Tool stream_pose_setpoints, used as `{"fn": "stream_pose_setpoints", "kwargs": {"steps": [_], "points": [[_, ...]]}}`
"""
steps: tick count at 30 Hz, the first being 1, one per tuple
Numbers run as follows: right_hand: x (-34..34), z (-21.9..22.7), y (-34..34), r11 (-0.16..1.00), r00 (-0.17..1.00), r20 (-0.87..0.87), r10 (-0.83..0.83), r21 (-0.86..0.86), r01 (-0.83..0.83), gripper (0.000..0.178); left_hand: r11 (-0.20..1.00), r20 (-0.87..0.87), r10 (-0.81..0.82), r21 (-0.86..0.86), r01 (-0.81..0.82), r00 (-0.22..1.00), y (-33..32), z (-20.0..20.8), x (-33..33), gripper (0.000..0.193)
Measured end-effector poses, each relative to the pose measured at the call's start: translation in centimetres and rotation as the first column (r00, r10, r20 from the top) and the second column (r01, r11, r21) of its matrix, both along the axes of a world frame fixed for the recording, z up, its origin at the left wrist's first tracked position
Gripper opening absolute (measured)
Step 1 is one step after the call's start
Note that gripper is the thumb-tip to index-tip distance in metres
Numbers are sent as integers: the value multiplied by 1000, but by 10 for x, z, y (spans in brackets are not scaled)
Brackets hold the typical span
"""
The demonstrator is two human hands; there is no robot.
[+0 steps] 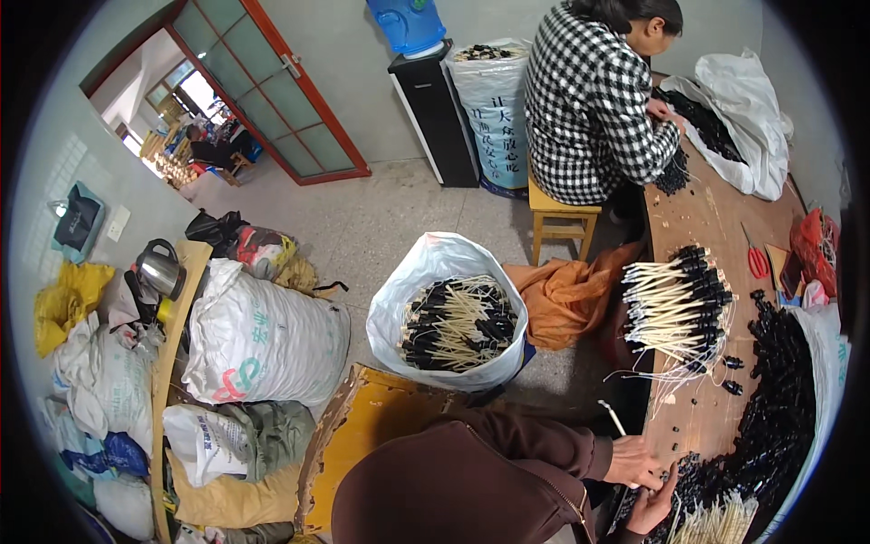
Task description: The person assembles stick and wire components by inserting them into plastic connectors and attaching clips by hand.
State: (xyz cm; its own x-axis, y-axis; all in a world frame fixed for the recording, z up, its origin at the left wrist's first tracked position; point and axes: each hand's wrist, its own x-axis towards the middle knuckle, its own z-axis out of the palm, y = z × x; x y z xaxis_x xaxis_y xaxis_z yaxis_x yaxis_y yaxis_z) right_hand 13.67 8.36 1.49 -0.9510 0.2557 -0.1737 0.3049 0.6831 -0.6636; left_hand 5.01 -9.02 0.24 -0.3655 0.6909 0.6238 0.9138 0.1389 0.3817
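Note:
My left hand (633, 461) is closed round a thin cream stick (614, 417) with a white end, which points up and away from the table. Just below it, my right hand (651, 510) brings its fingers up to the left fingertips at the table edge; whatever small thing it grips is hidden. Small black parts (693, 476) lie scattered beside both hands. Nearer the lower edge lies a bundle of cream sticks (716, 521). Further along the table is a large stack of cream sticks with black ends (680, 308) and trailing thin white wires.
A heap of black parts (779, 372) covers the table's right side, near red scissors (756, 254). An open white sack (385, 313) of finished-looking pieces stands on the floor. Another person (589, 100) sits at the table's far end. Stuffed sacks (263, 335) crowd the left.

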Motion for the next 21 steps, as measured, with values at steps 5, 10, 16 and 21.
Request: {"fn": "stream_pose_setpoints", "kwargs": {"steps": [5, 10, 16, 21], "points": [[24, -29, 69, 770, 950, -129, -284, -621, 146, 40, 935, 365, 341, -226, -272, 866, -11, -52, -22, 26], [23, 3, 31, 927, 913, -344, -221, -366, 86, 38, 969, 789, 231, -136, -204, 570, 6, -60, -23, 29], [10, -28, -2, 957, 900, -342, 270, 201, -211, 35, 993, 927, 85, -47, -113, 366, 9, -23, -12, 20], [6, -23, -21, 894, 935, -218, 279, 416, -169, 29, 992, 894, 13, 45, -117, 449, 7, -25, 1, 20]]}}
